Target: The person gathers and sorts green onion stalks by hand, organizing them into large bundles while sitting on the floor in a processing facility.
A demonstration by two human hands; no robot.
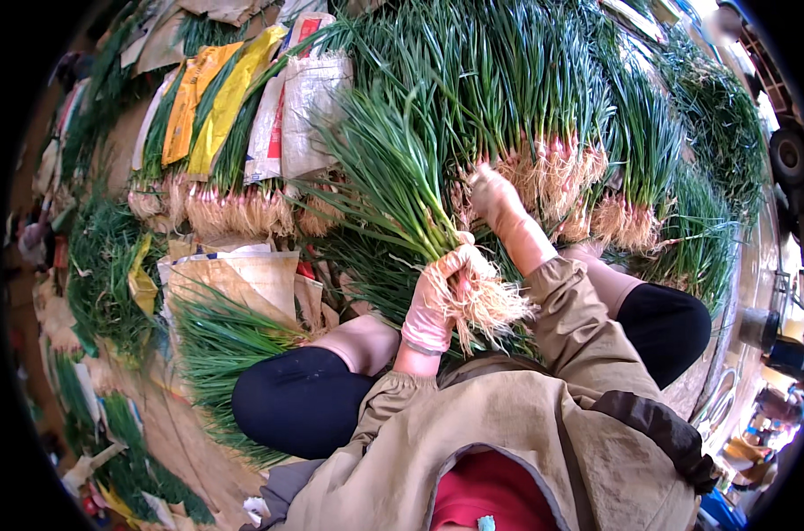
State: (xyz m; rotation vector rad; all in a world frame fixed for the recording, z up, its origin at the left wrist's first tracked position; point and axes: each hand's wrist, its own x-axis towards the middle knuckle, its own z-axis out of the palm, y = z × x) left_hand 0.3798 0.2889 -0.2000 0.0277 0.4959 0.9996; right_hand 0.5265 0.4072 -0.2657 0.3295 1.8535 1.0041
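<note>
My left hand (pixel 444 296), in a pale pink glove, is wrapped round a bunch of green garlic (pixel 402 177) above my lap. Its long green leaves fan up and to the left, and its pale stringy roots (pixel 486 305) hang out on the right side of the fist. My right hand (pixel 498 202) reaches forward to the lower edge of the upright green garlic rows (pixel 508 80), beside their pinkish bulbs and roots. The fingers of that hand are curled and slightly blurred; what they hold, if anything, is hidden.
Further rows with roots toward me stand at the left, partly covered by a yellow bag (pixel 234 102) and a white woven sack (pixel 316 111). A tan sack piece (pixel 234 288) lies before them. Loose greens (pixel 220 363) lie by my left knee. A wheel (pixel 789 155) stands far right.
</note>
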